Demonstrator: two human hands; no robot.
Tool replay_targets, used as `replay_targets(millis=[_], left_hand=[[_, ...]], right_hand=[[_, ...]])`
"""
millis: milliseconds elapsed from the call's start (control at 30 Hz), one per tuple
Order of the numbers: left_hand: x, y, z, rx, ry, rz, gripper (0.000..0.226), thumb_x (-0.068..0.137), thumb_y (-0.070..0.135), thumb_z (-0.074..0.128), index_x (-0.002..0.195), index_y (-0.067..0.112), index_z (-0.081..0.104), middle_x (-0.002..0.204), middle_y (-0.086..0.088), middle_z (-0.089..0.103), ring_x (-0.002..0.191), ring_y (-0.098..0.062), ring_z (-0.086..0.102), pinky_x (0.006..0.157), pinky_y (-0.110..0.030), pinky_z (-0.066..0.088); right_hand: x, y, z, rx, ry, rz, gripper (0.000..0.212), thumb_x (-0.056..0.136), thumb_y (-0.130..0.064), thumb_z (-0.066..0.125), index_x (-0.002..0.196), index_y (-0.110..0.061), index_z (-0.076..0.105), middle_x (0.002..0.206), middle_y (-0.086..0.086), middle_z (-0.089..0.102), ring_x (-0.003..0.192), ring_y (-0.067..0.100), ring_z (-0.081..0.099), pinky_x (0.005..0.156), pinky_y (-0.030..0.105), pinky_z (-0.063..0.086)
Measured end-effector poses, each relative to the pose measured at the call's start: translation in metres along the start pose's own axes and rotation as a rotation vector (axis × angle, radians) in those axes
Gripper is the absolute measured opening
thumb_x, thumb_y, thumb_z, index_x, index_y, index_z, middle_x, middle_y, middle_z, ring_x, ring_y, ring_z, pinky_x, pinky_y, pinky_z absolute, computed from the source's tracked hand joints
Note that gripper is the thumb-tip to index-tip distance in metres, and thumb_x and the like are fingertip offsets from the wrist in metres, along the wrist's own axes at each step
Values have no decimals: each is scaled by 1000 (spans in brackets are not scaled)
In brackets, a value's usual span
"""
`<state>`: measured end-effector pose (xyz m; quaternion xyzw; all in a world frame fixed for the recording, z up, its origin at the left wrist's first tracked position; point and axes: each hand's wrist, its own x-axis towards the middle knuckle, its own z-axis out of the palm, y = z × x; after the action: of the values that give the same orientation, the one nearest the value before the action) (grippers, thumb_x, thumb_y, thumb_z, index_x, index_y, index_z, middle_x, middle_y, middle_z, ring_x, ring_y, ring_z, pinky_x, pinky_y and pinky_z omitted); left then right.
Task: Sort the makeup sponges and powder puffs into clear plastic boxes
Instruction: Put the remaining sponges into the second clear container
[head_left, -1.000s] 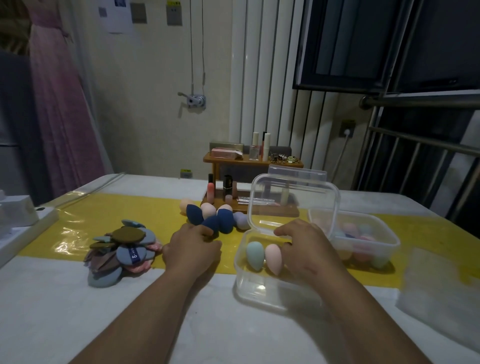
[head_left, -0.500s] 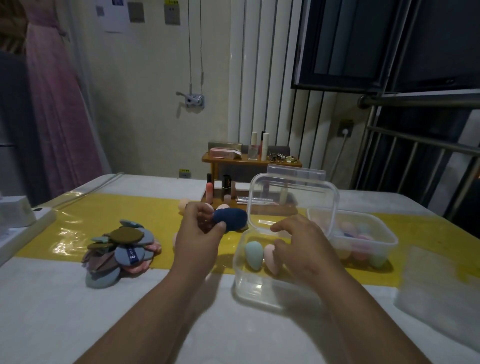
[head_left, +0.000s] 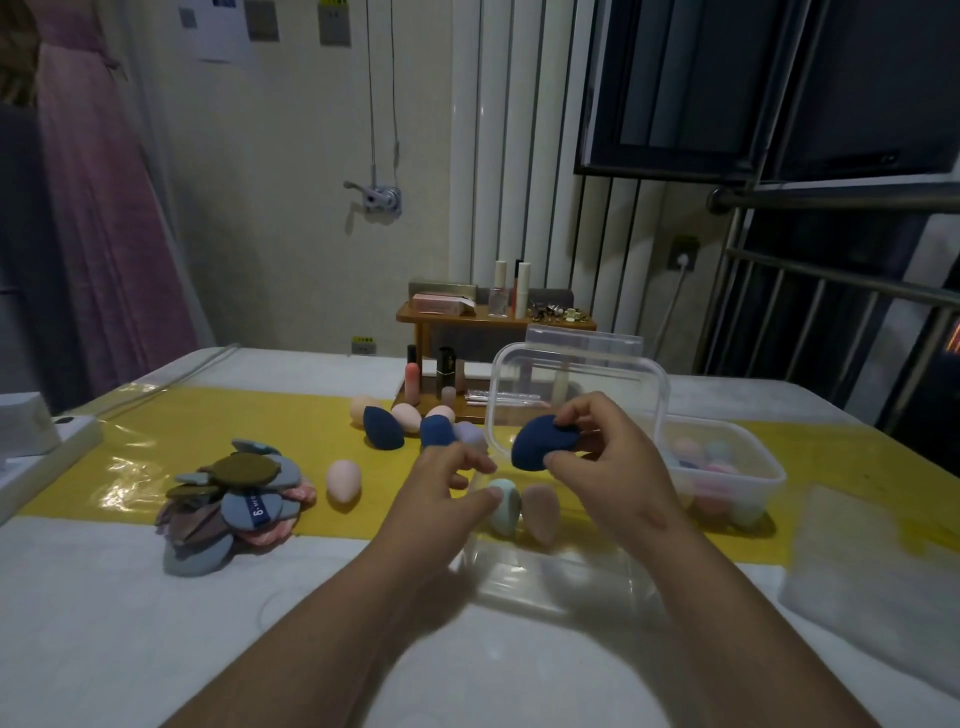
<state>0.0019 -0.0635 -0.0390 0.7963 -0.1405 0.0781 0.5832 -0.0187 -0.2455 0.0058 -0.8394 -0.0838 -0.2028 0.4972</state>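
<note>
Two hands are working over a white table (head_left: 156, 649) with a yellow runner (head_left: 218, 415) across it. The right hand (head_left: 613, 467) is pinching a navy sponge (head_left: 545, 448) between thumb and curled fingertips, holding it in the air just above the near clear box (head_left: 545, 582), whose lid (head_left: 576, 374) is standing open behind it. The left hand (head_left: 447, 488) is hovering at that box's left edge, fingers loosely spread and gripping nothing. Inside the box, a mint sponge (head_left: 504, 506) and a peach sponge (head_left: 540, 512) are standing side by side. A second clear box (head_left: 774, 475), further right, is holding several pastel sponges.

Sorting appears to be partly done. About six loose sponges (head_left: 384, 428) are lying on the runner beyond and left of the hands, one pale pink one apart from the rest. A pile of powder puffs (head_left: 239, 499) is sitting at the left, and no puffs are showing in either box. The navy sponge looks likely to be going in next.
</note>
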Motion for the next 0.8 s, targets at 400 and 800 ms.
replay_targets(millis=[400, 800], left_hand=[[0, -3, 9, -197, 1, -156, 21, 70, 29, 55, 86, 34, 66, 99, -9, 65, 100, -39, 59, 77, -44, 48], [-1, 2, 7, -87, 39, -123, 17, 72, 27, 55, 85, 31, 65, 91, -9, 68, 87, -34, 64, 76, -50, 55]], right_hand=[[5, -4, -30, -387, -72, 243, 24, 49, -34, 60, 72, -33, 65, 78, -9, 67, 74, 15, 62, 61, 30, 53], [4, -5, -23, -684, -206, 355, 23, 67, -12, 66, 80, -27, 54, 88, -5, 62, 78, 18, 60, 62, 29, 52]])
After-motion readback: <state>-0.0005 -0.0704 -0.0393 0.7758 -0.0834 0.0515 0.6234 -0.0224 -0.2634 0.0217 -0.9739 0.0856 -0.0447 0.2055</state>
